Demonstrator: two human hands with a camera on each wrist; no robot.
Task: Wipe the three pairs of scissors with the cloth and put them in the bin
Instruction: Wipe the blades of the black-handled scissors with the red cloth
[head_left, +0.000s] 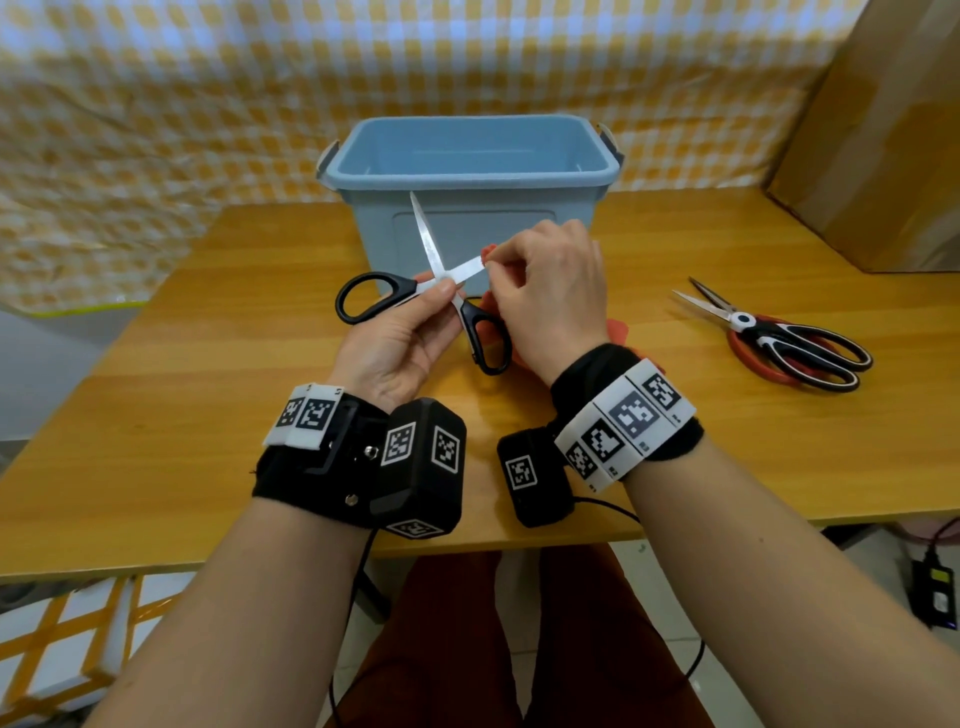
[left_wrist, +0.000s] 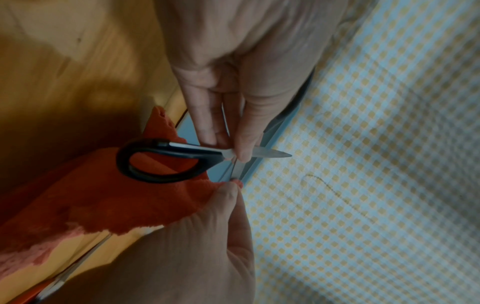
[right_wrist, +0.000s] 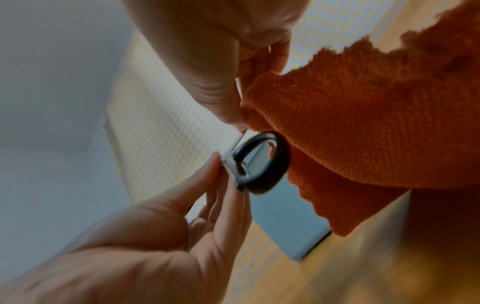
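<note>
My left hand pinching black-handled scissors at the pivot, blades spread, above the bench before the blue bin, my right hand pinching orange cloth round one blade, no legible brand

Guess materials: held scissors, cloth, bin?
Black-handled scissors: bright, reflective blades, likely steel; smooth black loops, probably moulded plastic. Orange cloth: visibly knitted or looped texture with a ragged edge, likely terry or microfibre. Blue bin: matte, uniform colour with a moulded rim, apparently plastic.
</note>
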